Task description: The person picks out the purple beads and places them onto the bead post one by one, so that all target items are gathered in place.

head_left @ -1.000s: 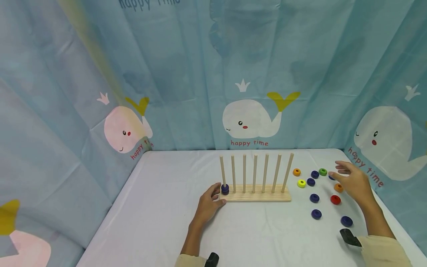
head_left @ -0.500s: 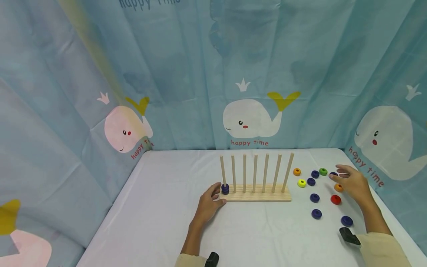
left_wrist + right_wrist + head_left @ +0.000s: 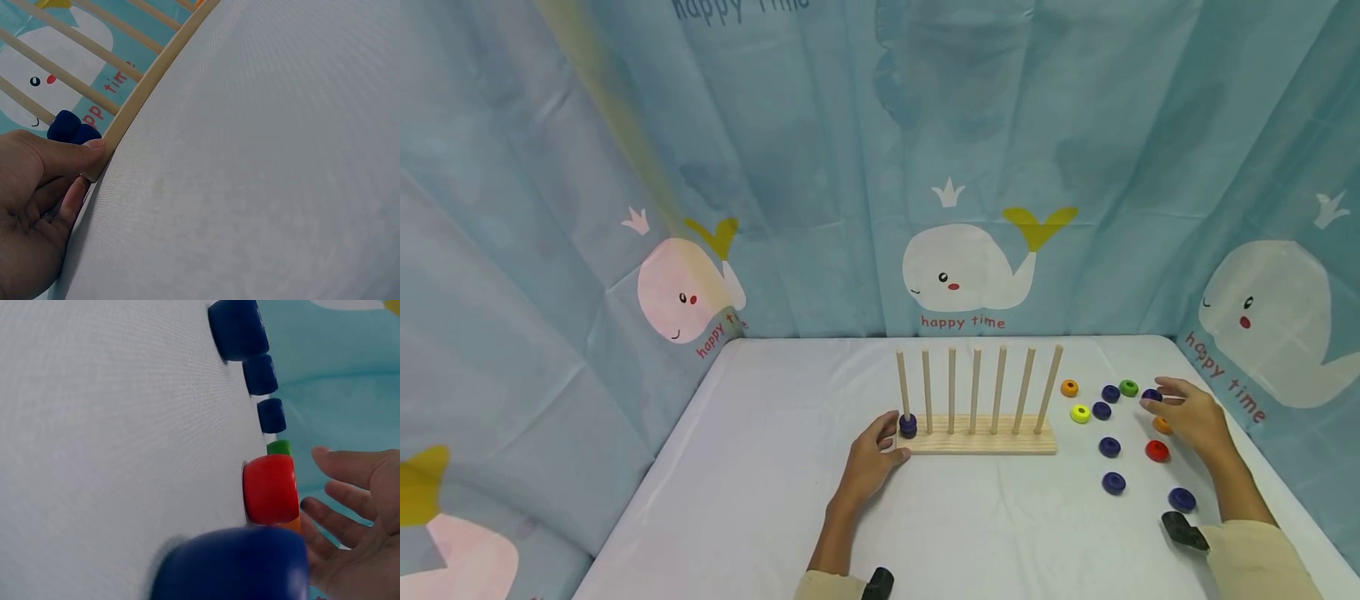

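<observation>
A wooden peg rack (image 3: 977, 447) with a row of upright dowels stands on the table. My left hand (image 3: 870, 463) pinches its left end, thumb (image 3: 94, 145) on the front edge and fingers round the end. Two dark blue beads (image 3: 907, 427) sit stacked on the leftmost dowel. At the far right my right hand (image 3: 1191, 417) hangs over the loose beads, its fingers (image 3: 340, 522) spread with nothing held. Its thumb and fingertips are right by a dark blue bead (image 3: 1152, 395). An orange bead (image 3: 1162, 425) lies partly hidden under this hand.
Right of the rack lie loose beads: orange (image 3: 1069, 387), yellow (image 3: 1080, 414), green (image 3: 1128, 387), red (image 3: 1157, 451) and several dark blue ones, such as a near blue bead (image 3: 1182, 500). A whale-print curtain (image 3: 820, 208) closes off the table's back and sides.
My right hand has moved slightly nearer, and the dark blue bead by its fingertips shows more fully. The left hand and the rack have kept their place.
</observation>
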Demonstrator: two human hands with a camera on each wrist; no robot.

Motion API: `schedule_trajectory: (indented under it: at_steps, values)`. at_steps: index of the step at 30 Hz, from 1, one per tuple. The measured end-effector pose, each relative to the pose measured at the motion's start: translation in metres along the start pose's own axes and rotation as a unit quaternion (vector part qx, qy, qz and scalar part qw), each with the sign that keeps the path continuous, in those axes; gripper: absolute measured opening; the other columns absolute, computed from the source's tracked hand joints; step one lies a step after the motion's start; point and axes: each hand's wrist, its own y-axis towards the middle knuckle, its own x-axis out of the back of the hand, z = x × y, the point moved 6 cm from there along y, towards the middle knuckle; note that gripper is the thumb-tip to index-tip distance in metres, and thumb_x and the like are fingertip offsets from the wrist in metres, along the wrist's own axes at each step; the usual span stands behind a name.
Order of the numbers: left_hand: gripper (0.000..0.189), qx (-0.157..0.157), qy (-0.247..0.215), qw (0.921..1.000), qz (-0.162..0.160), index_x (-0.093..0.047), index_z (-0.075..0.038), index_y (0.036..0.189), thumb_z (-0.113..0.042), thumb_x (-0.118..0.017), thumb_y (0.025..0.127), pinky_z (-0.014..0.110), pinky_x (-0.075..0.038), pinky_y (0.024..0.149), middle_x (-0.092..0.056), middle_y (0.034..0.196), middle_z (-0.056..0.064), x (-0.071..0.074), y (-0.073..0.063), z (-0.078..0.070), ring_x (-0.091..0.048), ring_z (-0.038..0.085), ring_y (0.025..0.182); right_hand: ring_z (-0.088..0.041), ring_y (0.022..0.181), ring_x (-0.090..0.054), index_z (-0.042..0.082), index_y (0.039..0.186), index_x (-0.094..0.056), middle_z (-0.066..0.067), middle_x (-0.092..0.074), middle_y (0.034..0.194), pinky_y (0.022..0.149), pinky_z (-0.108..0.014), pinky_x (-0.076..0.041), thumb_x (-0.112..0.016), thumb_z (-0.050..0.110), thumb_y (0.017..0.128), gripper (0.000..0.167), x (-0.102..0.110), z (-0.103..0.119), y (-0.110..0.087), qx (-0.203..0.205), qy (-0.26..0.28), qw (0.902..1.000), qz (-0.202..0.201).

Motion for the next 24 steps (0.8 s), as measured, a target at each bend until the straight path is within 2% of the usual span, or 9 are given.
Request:
schedule_trajectory:
  at_steps: [12,18,24]
  values:
    - [0.069,0.002,-0.002,1.0,-0.002,-0.051,-0.006,0.156,-0.004,-0.079,0.093,0.044,-0.052,0.116,-0.059,0.152,0.015,-0.0006,-0.0004,-0.0014,-0.058,0.033,0.139,-0.064,0.135,-0.043,-0.011,0.156,-0.036,-0.044,-0.041,0.151,0.108,-0.072,-0.047,-0.064,0.017,0.103,0.067,-0.0024,-0.0049,0.008,-0.008,-0.003,0.9999,-0.01]
    - [0.068,0.01,-0.002,0.9999,-0.002,-0.051,-0.008,0.156,-0.006,-0.078,0.093,0.048,-0.052,0.116,-0.06,0.151,0.017,0.0004,-0.0027,-0.0012,-0.059,0.036,0.137,-0.062,0.127,-0.049,-0.013,0.15,-0.044,-0.043,-0.048,0.145,0.104,-0.07,-0.05,-0.064,0.015,0.101,0.06,-0.0038,-0.0061,0.0088,0.008,-0.009,0.9997,-0.018]
    - [0.068,0.01,0.0,0.9999,-0.002,-0.051,-0.007,0.156,-0.006,-0.078,0.093,0.048,-0.052,0.115,-0.06,0.151,0.017,-0.0002,-0.0037,-0.0014,-0.059,0.036,0.137,-0.06,0.121,-0.053,-0.012,0.146,-0.05,-0.043,-0.052,0.14,0.1,-0.067,-0.055,-0.065,0.015,0.102,0.054,-0.0052,-0.0088,0.0099,0.01,-0.014,0.9997,-0.018]
